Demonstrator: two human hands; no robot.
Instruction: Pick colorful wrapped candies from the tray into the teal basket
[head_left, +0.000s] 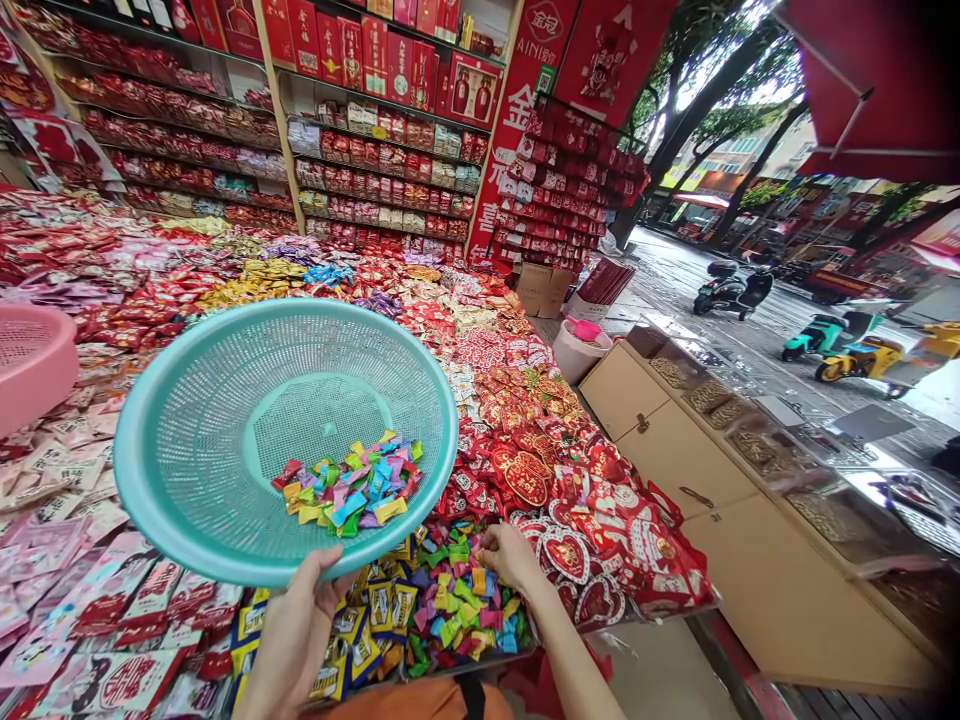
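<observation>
A wide turquoise plastic basket (187, 480) is tilted over the candy display, its near rim gripped by my left hand (300, 620), thumb on top. Inside it lies a small heap of colourful wrapped candies (360, 485). My right hand (510, 555) reaches down at the right edge of a bin of bright wrapped candies (465, 610), fingers pinched together at the candies; what they hold, if anything, is too small to make out. Left of that bin are yellow and navy candy packets (375, 610), partly behind my left hand and the basket.
Red and gold gift packets (525, 470) cover the display to the right. A pink basket (37, 365) stands at the left. Shelves of red boxes (375, 60) rise behind. A tan cabinet (690, 470) with goods on top runs along the right; scooters (735, 290) are parked outside.
</observation>
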